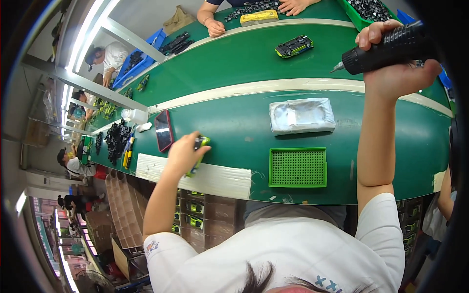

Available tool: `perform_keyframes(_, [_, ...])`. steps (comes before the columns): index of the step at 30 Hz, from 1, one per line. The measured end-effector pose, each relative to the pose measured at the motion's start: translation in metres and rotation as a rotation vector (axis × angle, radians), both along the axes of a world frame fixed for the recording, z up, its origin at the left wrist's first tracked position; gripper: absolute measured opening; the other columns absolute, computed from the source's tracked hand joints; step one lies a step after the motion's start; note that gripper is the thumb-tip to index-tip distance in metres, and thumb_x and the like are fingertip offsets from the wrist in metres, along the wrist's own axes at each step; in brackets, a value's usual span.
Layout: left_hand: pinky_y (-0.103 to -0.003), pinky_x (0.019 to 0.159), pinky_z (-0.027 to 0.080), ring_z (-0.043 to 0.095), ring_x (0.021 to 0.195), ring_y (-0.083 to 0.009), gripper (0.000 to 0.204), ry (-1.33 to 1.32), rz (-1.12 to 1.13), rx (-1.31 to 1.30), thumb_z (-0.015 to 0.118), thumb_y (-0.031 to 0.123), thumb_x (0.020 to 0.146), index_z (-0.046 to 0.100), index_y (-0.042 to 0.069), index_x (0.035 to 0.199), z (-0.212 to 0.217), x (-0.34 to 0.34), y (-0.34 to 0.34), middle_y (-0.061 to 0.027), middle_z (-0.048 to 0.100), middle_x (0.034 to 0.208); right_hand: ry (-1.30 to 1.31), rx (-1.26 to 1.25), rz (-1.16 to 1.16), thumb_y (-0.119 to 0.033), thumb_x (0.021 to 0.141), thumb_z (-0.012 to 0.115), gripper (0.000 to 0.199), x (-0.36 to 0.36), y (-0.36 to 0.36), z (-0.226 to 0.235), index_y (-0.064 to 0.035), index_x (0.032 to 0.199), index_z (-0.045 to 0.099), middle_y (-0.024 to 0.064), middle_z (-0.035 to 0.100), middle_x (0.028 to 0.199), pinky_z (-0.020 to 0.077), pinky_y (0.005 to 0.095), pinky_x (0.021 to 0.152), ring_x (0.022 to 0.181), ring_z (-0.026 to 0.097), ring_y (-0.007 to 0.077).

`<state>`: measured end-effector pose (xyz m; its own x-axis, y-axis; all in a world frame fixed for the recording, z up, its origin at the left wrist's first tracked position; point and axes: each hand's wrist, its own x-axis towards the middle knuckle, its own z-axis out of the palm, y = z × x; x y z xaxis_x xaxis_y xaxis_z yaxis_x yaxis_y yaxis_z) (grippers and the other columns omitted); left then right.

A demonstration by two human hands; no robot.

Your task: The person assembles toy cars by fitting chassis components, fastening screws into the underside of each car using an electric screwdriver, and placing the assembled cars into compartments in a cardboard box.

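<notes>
My right hand [400,80] is raised at the right, its fingers wrapped round a black electric screwdriver [386,49]. The tool lies nearly level, its metal bit pointing left. At the left of the green table, my left hand [181,155] grips a lime-green and black toy car [202,141] over a white foam strip [222,179]; the palm and fingers hide part of the car. Between my arms, a silvery wrapped block [318,115] with a car-shaped hollow rests on the table. Nearer me is a green perforated tray [297,167].
A phone-like device in a red case [164,131], yellow-handled tools [129,152] and a black parts pile [117,140] lie left. Beyond a pale raised rail [259,87], an upturned toy car [294,46] sits near a co-worker's hands [215,28]. Compartmented cartons [124,210] stand below left.
</notes>
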<state>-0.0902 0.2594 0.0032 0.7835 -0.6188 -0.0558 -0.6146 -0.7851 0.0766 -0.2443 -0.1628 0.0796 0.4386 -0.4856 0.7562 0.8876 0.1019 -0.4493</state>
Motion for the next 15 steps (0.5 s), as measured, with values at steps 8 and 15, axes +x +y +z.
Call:
perform_keyframes(8, [-0.045,0.097,0.041,0.047,0.12,-0.0443,0.048,-0.2,-0.075,-0.416,0.059,0.039,0.088,0.055,0.012,0.128,-0.046,0.05,-0.096,-0.0314,0.039,0.136,0.033,0.012,-0.04,-0.082,0.071,0.033,0.087,-0.012,-0.001,0.002,0.0012,0.086,0.056,0.013,0.054,0.072,0.0403,0.0338,0.06,0.062,0.051,0.0235])
perform_keyframes(15, [-0.047,0.1,0.038,0.044,0.123,-0.0425,0.052,-0.135,-0.042,-0.206,0.06,0.039,0.087,0.051,0.017,0.132,-0.042,0.027,-0.075,-0.0295,0.041,0.136,0.07,0.07,-0.048,-0.074,0.075,0.046,0.076,0.002,0.025,0.009,-0.0003,0.088,0.056,0.0114,0.056,0.071,0.041,0.031,0.057,0.06,0.053,0.02])
